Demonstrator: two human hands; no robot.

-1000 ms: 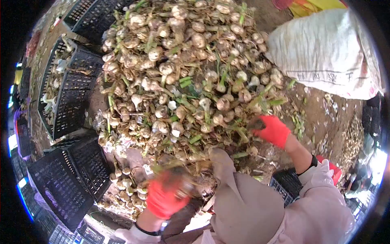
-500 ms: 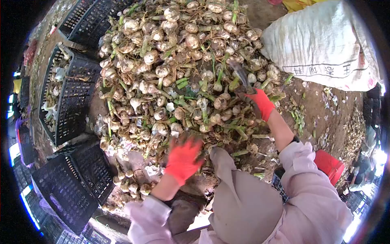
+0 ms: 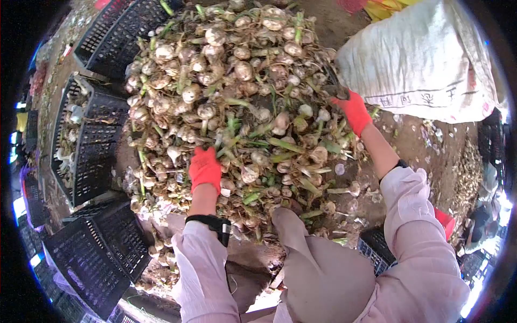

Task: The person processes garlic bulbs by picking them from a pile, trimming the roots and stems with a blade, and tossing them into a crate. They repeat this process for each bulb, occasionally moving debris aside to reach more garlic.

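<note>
A large heap of garlic bulbs (image 3: 242,70) with cut green and dry stems lies on the ground before me. My left hand (image 3: 205,171), in a red-orange glove, is at the near left part of the heap. Its fingers are bent closed around garlic, and a blurred green stem (image 3: 228,144) shows beside the fingertips; the bulb itself is hard to make out. At the heap's right edge my right hand (image 3: 355,114), also gloved, is closed on a dark-bladed cutting tool (image 3: 333,78). The blade points away from me, and its exact kind does not show.
Black plastic crates (image 3: 99,237) line the left side, one crate (image 3: 86,140) with garlic in it. A full white woven sack (image 3: 414,59) stands at the back right. Near my right arm are a red object (image 3: 445,223) and a small dark crate (image 3: 377,250).
My left hand has moved forward and left onto the heap, and its fingers have closed. My right hand has moved slightly away from me with the tool, which now points farther forward.
</note>
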